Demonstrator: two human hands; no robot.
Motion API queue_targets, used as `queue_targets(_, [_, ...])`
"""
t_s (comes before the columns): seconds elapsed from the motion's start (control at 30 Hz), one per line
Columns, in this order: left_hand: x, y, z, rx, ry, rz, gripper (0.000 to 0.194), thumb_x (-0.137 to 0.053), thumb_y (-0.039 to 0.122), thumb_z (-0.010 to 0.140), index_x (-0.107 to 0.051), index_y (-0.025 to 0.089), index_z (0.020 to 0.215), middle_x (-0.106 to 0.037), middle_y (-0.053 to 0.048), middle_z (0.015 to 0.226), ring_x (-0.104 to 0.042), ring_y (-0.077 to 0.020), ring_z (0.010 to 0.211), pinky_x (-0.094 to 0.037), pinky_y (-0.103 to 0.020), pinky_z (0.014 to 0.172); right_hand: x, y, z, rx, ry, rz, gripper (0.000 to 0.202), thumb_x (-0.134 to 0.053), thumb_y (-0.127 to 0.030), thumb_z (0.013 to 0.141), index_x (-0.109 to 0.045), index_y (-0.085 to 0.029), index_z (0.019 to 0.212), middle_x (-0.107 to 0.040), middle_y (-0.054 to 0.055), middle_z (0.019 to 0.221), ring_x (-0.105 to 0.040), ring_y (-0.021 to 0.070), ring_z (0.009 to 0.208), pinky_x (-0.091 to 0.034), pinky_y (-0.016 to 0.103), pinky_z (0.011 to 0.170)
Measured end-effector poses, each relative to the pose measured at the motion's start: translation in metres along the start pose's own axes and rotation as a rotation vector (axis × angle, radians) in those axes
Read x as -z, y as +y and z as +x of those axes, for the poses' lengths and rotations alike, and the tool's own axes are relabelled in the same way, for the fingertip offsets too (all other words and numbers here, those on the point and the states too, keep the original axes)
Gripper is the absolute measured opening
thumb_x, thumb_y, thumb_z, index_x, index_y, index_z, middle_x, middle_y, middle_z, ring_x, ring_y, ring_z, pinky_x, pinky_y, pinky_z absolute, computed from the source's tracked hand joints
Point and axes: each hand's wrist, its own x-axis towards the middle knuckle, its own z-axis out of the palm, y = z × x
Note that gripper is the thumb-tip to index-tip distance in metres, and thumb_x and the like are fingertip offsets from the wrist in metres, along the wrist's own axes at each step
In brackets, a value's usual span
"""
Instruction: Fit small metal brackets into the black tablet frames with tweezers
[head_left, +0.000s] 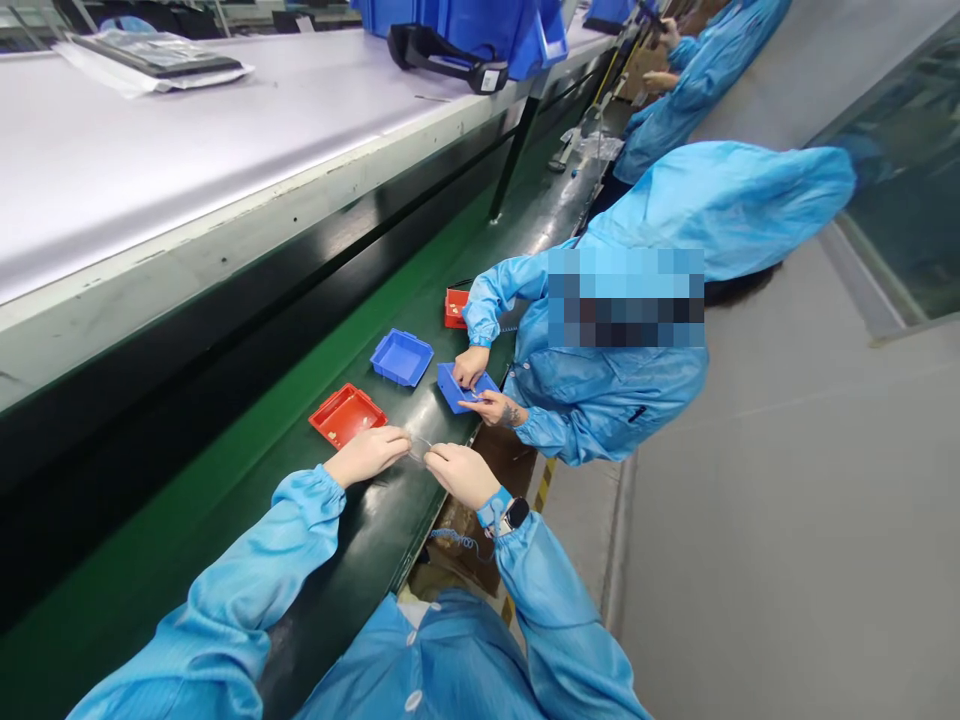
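Seen from the head camera, looking down along a dark green conveyor belt (420, 480) running from near to far. Left hand (367, 455) curled narrow, fingertips pinched on one end of a small, thin clear part (418, 447), too small to make out in detail. Right hand (463, 474) likewise closed narrow, fingers meeting the same part from the right, so both hands touching it just above the belt. On the right wrist, a dark watch (515, 514) over a blue wrist strap, with a coiled blue cord (457, 541) hanging below toward the near edge of the belt. Both arms in light blue smock sleeves. Just beyond the left hand, to the far left, a red tray (346, 414) lying flat on the belt, near the knuckles but apart from them. Farther along, a blue tray (402, 357), then a second blue tray (459, 388) under the hands of a co-worker in a blue hooded smock (675, 200), bent over the belt from the right. That co-worker's hands (484, 385) resting on the second blue tray, well apart from the near pair. Farther still, a small red bin (454, 308) beside that co-worker's sleeve. Across the upper left, a long white shelf (187, 150), with blue bins (487, 25) and a black handheld device (442, 55) at its far end. Far right, more blue-smocked workers along the line.
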Motion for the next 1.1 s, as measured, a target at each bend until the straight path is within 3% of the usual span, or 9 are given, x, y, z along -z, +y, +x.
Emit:
queue_targets(0.1, [0.001,-0.001,-0.002,-0.003,-0.011,-0.003,0.021,-0.037,0.021,0.093,-0.057,0.014,0.091,-0.059,-0.007,0.097,-0.055,-0.0127,0.087,-0.045,-0.025,0.077,-0.002,0.005,0.000,-0.026,-0.023,-0.011,0.021,-0.047,-0.029,0.090,-0.058,-0.015,0.100,-0.058,0.005,0.090,-0.050,0.0180,0.082,-0.038,0.031,0.071])
queue_targets(0.23, [-0.001,-0.004,-0.004,-0.005,-0.036,-0.019,0.022,-0.037,0.020,0.093,-0.058,0.015,0.094,-0.058,-0.006,0.101,-0.055,-0.0121,0.090,-0.045,-0.024,0.080,-0.005,0.009,0.001,-0.047,-0.046,-0.021,0.024,-0.036,-0.019,0.094,-0.059,-0.015,0.102,-0.059,0.006,0.101,-0.049,0.0183,0.089,-0.038,0.031,0.075])
queue_targets(0.33, [-0.007,-0.009,-0.003,0.022,-0.047,-0.028,0.023,-0.037,0.022,0.093,-0.059,0.015,0.095,-0.058,-0.006,0.102,-0.055,-0.0125,0.091,-0.045,-0.025,0.081,-0.007,0.011,0.003,-0.037,-0.058,-0.017,0.024,-0.036,-0.021,0.094,-0.059,-0.017,0.099,-0.057,0.004,0.109,-0.049,0.0174,0.093,-0.038,0.030,0.077])
queue_targets(0.57, [-0.019,-0.024,0.006,0.094,-0.089,-0.070,0.026,-0.034,0.025,0.094,-0.057,0.014,0.097,-0.057,-0.005,0.103,-0.053,-0.0118,0.093,-0.045,-0.024,0.084,-0.017,0.026,0.010,-0.129,-0.054,-0.009,0.022,-0.040,-0.019,0.093,-0.058,-0.017,0.105,-0.058,0.004,0.101,-0.050,0.0179,0.089,-0.039,0.031,0.078])
queue_targets(1.1, [-0.012,-0.016,0.006,0.117,-0.103,-0.113,0.026,-0.034,0.028,0.094,-0.056,0.014,0.096,-0.056,-0.006,0.097,-0.053,-0.0118,0.087,-0.044,-0.025,0.082,-0.006,0.021,0.005,-0.161,-0.048,0.043,0.020,-0.043,-0.019,0.091,-0.059,-0.018,0.103,-0.058,0.004,0.101,-0.050,0.0178,0.090,-0.038,0.031,0.080])
